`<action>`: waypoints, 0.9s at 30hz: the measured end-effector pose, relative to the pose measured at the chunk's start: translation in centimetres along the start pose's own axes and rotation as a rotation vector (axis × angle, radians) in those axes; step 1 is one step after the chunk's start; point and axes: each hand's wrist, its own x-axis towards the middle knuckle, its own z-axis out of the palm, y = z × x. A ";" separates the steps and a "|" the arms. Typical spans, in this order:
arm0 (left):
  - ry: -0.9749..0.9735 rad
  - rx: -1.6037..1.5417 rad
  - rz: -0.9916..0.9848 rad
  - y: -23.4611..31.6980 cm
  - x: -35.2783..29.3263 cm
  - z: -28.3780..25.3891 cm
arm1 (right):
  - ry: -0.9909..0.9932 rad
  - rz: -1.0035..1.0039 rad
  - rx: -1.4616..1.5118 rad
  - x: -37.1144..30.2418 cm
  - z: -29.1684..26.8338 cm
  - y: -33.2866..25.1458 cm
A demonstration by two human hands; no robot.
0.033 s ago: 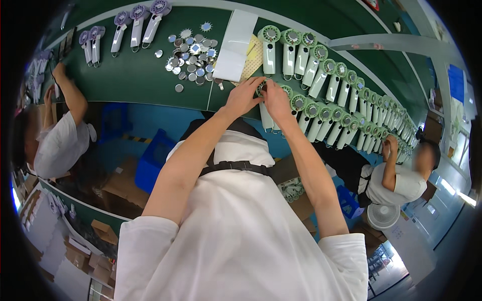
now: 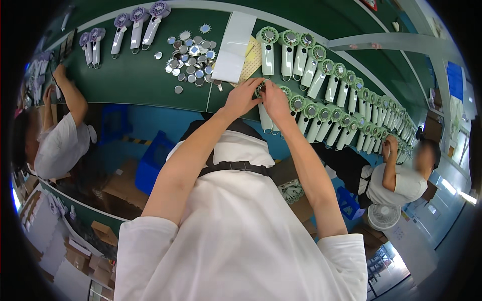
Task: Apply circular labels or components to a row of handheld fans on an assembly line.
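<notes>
At the near edge of the green table, both hands meet at the round head of a pale green handheld fan (image 2: 265,118), whose handle points toward me. My left hand (image 2: 243,98) closes its fingers on the left side of the head. From the right, my right hand (image 2: 275,100) has its fingers bent together over the head's dark middle. Whether a small part lies under those fingertips is hidden. Beyond and to the right stand rows of like green fans (image 2: 287,56). Loose round silver discs (image 2: 191,69) lie in a heap to the left.
A white sheet (image 2: 235,45) and a yellow perforated sheet (image 2: 253,55) lie just beyond my hands. Several purple fans (image 2: 138,27) rest at the far left. One person (image 2: 63,143) works at the left, another (image 2: 396,175) at the right. A blue stool (image 2: 154,160) stands below the table.
</notes>
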 end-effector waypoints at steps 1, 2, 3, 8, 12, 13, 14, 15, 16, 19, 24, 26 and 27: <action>0.002 0.007 0.009 0.2 0.1 -0.1 | 0.018 -0.028 -0.046 0.0 0.1 0.2; -0.011 0.012 0.011 0.3 0.2 -0.1 | 0.027 -0.030 -0.043 -0.2 0.2 0.3; -0.023 0.016 0.011 0.4 0.2 -0.1 | 0.053 -0.040 -0.054 -0.3 0.3 0.5; -0.046 0.047 -0.023 0.7 0.2 -0.3 | 0.092 -0.056 0.042 -0.7 0.4 1.4; -0.034 0.031 -0.013 0.7 0.1 -0.3 | 0.168 -0.048 0.098 -1.2 0.3 1.4; -0.033 0.033 -0.017 0.6 0.1 -0.3 | 0.168 -0.038 0.104 -1.3 0.3 1.5; -0.019 0.044 0.000 0.6 0.1 -0.2 | 0.165 -0.041 0.107 -1.3 0.3 1.4; -0.005 0.054 0.018 0.6 0.1 -0.2 | 0.179 -0.061 0.093 -1.2 0.3 1.4; -0.004 0.056 0.014 0.6 0.0 -0.2 | 0.194 -0.080 0.079 -1.1 0.4 1.4; 0.018 0.055 0.021 0.6 0.0 0.0 | 0.190 -0.095 0.058 -1.0 0.7 1.4; -0.039 0.039 -0.043 1.4 -0.3 0.1 | 0.189 -0.097 0.077 -1.7 0.7 1.9; -0.038 0.040 -0.039 1.5 -0.5 0.0 | 0.180 -0.074 0.091 -1.8 0.6 1.6; -0.040 0.035 -0.035 1.6 -0.6 0.1 | 0.191 -0.074 0.082 -2.1 0.6 1.6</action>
